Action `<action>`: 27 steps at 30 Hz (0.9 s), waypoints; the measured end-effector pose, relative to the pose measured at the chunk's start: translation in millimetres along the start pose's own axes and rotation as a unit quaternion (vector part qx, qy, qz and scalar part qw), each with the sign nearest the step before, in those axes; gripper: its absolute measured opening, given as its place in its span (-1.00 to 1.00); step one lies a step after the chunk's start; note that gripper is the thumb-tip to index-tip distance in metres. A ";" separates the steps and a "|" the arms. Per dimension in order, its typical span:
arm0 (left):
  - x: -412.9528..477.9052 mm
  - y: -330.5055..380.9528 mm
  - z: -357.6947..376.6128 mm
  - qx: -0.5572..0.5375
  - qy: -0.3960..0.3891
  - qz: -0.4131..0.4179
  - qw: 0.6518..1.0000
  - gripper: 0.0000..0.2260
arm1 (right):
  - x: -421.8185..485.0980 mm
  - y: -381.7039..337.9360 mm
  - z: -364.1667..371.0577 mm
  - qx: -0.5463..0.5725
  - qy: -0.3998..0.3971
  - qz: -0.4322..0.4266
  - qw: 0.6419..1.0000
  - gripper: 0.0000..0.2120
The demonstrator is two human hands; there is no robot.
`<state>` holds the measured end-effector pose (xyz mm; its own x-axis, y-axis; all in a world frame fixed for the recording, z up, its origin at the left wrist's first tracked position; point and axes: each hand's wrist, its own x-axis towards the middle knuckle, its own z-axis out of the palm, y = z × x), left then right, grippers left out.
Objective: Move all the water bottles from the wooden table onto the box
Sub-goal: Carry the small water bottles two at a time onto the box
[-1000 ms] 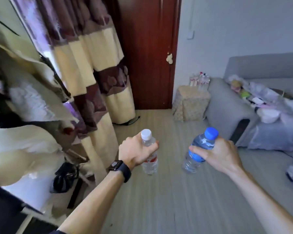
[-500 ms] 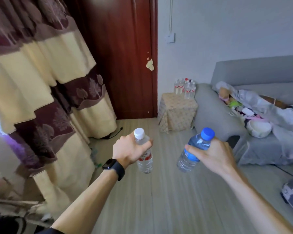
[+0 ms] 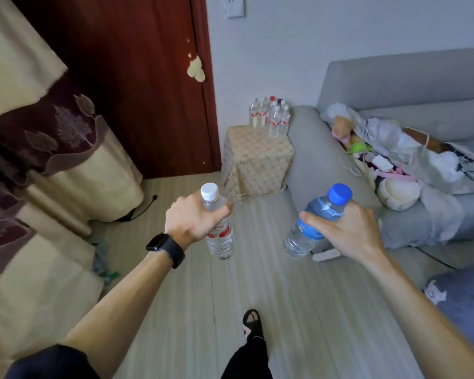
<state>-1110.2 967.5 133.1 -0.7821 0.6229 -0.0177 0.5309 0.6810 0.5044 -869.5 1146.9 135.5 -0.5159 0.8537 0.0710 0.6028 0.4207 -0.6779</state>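
My left hand (image 3: pixel 195 218) grips a clear water bottle with a white cap and a red label (image 3: pixel 220 237), held upright above the floor. My right hand (image 3: pixel 349 229) grips a bluish bottle with a blue cap (image 3: pixel 316 220), tilted with its cap to the upper right. Ahead stands the box (image 3: pixel 257 162), draped in a patterned beige cloth, between the door and the sofa arm. Several water bottles (image 3: pixel 270 117) stand at the back of its top. The wooden table is out of view.
A grey sofa (image 3: pixel 394 86) piled with clothes and bags fills the right side. A dark red door (image 3: pixel 137 86) and a brown-and-cream curtain (image 3: pixel 52 149) are on the left. My foot in a black sandal (image 3: pixel 253 322) is on the striped floor. A white remote (image 3: pixel 326 254) lies by the sofa.
The view has swung right and moved forward: the box and sofa are nearer and larger, the cluttered rack on the left has left the view. Both hands still hold their bottles.
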 end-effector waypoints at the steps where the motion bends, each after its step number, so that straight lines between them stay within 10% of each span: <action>1: 23.2 6.2 8.8 0.003 -0.009 0.001 1.000 -0.51 | 19.3 4.5 1.5 -0.013 0.000 0.007 1.000 -0.49; 27: 519.4 111.3 148.9 -0.042 -0.140 -0.097 0.984 -0.63 | 526.6 61.9 126.4 0.038 -0.145 0.132 0.980 -0.52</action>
<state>-1408.7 1424.1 51.5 -0.7389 0.5742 -0.3527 0.3425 0.7707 0.5373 -1180.8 1583.7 38.5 -0.5061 0.8018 -0.3178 0.6974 0.1636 -0.6977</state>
